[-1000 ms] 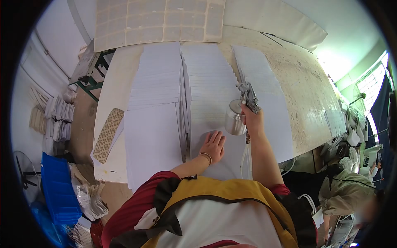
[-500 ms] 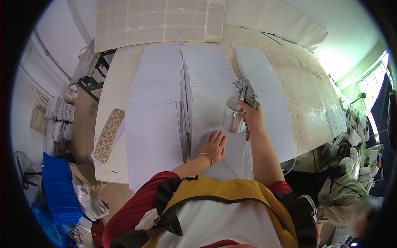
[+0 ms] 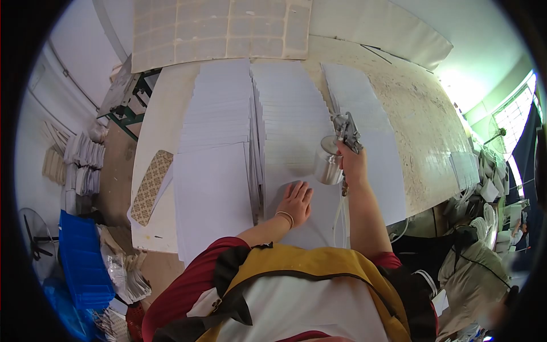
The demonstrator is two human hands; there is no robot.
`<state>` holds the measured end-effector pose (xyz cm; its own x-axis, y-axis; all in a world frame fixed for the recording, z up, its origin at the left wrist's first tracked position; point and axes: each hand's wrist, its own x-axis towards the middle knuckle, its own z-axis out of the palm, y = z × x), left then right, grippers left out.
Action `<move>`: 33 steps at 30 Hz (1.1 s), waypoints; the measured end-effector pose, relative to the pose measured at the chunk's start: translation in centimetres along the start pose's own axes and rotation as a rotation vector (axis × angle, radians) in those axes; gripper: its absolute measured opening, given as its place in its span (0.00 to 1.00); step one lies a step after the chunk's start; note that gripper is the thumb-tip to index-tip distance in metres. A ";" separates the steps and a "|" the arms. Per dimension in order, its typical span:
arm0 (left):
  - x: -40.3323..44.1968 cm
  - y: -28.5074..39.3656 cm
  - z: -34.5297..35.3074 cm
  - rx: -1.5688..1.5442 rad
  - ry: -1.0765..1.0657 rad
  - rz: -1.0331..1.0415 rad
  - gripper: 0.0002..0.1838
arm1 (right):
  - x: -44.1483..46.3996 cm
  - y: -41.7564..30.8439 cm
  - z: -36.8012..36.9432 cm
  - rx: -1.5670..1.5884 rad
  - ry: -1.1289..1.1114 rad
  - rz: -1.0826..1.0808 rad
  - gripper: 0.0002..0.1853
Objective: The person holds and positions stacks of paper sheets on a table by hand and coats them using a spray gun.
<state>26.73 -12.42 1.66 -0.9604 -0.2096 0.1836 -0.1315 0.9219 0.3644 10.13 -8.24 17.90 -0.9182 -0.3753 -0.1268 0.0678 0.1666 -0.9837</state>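
Observation:
My right hand (image 3: 353, 164) grips a metal spray gun (image 3: 346, 130) with a silver cup (image 3: 327, 162) on its left side. A pale hose hangs down from the gun's handle. The gun is held above the sheets, between the middle and right rows. Flat on the near end of the middle row of white sheets (image 3: 290, 119) lies my left hand (image 3: 295, 200), fingers spread a little. Overlapping sheets also form a left row (image 3: 213, 182) and a right row (image 3: 376, 154).
A large pale worktable (image 3: 427, 142) carries the rows. On its left part is a patterned brown strip (image 3: 152, 185). A gridded board (image 3: 219, 31) stands at the back. A blue bin (image 3: 85, 262) is at lower left. Near the right edge, a person in beige clothing (image 3: 476, 279) is partly visible.
My right hand and the spray gun have shifted slightly right and toward me. My left hand stays in place on the sheets. The beige clothing at the right has moved a little.

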 end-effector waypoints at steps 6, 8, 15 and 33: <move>0.0 0.0 -0.1 0.009 0.011 0.001 0.26 | -2.4 -0.6 0.2 0.032 -0.087 0.026 0.12; 0.0 0.0 0.0 -0.007 0.029 0.005 0.25 | -2.2 0.0 -0.2 0.056 -0.068 0.025 0.12; 0.1 -0.1 0.2 -0.002 0.014 0.003 0.24 | -3.2 -0.1 -0.9 0.039 -0.173 0.064 0.05; 0.1 0.1 -0.2 0.039 -0.087 -0.023 0.25 | -3.9 0.3 -1.0 0.053 -0.134 0.089 0.06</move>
<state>26.66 -12.45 1.92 -0.9745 -0.2034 0.0952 -0.1616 0.9296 0.3313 13.33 -5.81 18.26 -0.8476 -0.4798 -0.2266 0.1706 0.1579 -0.9726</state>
